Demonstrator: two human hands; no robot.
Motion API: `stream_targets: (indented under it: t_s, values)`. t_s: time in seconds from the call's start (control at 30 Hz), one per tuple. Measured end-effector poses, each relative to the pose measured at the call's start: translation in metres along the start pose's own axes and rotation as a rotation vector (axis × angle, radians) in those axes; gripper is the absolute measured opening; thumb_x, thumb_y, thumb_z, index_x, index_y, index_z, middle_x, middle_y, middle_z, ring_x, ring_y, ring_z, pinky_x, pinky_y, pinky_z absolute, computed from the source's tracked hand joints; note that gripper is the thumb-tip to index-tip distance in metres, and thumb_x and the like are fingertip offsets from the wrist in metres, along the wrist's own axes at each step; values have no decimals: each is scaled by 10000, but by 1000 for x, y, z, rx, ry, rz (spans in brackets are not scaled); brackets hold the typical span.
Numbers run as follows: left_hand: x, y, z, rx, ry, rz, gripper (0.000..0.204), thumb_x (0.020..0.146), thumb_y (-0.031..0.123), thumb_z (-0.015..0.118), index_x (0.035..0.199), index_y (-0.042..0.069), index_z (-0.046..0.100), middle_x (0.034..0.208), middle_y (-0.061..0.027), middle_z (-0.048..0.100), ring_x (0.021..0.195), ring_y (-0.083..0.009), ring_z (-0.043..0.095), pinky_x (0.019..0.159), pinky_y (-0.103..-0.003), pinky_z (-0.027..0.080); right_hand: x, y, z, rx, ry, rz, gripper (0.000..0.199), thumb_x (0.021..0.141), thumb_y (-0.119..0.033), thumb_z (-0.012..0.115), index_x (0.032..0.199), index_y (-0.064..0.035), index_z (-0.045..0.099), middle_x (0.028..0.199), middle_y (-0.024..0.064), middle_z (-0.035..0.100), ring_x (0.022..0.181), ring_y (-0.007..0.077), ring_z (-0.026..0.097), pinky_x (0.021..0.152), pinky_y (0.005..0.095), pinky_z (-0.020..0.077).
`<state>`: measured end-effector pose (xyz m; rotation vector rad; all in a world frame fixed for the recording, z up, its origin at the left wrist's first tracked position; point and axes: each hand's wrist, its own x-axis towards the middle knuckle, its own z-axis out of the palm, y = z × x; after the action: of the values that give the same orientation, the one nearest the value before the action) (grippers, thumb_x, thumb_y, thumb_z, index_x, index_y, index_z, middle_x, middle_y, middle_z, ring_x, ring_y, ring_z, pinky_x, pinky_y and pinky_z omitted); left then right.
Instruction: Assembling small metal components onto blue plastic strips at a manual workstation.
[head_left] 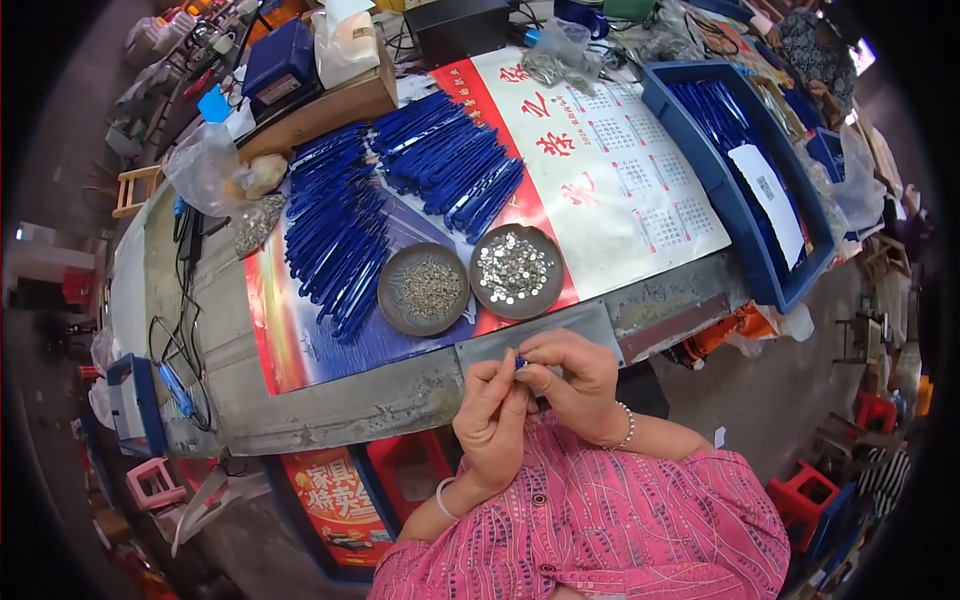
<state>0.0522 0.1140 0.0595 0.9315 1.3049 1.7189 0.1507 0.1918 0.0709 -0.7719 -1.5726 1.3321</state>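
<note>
Both hands are up close together just past the front edge of the tbl [350, 430], fingertips meeting. L hand [490, 430], w/ white bangle [445, 500], & R hand [580, 385], w/ beaded bracelet [628, 428], pinch a sm. dark-blue piece [520, 362] btwn thumbs & index fingers; it's mostly covered by the fingertips, so can't tell exact shape. It's in front of the pink patterned shirt [640, 510], nr the grey mat [565, 325] at the tbl edge.

Just beyond the hands, 2 round dk-grey bowls side by side: L bowl [422, 329] w/ sm. metal parts [432, 290], too tiny to ID; R bowl [515, 312] w/ shiny silver discs [515, 268]. Behind & left of them, 2 heaps of slim blue pcs: L heap [335, 230], & R heap [445, 160] farther back. All on a calendar poster [660, 235], red/white/blue, flat on tbl.

R end of tbl: blue plastic bin [795, 290], more slim blue pcs inside, white sheet [768, 200] on top. L end: clear plastic bag [200, 165], bag of sm. metal bits [258, 222], blue-handled tool [175, 388] w/ black cord. Back L: navy box [280, 65]. Floor: pink stool [155, 485] at L, red stool [803, 497] at R.
</note>
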Motion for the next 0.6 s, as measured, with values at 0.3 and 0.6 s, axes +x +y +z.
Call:
stream_targets:
  t_s: [0.3,0.6]
  values:
    - [-3,-1,3,5,11,54,360,902,-49,521,1250,35,559,1001,-33,478,676,-58,501,550,-182,428,8,-1,2,-239,-53,-198,214,871,-169,620,747,-1,570,769,130,610,622,250,584,547,303,454]
    - [1,5,0,156,-12,82,305,904,-44,516,1194,7,596,999,-30,480,689,-54,498,577,-181,428,5,3,5,-347,-105,-279,174,874,-138,573,797,7,516,740,147,529,603,313,529,525,387,425]
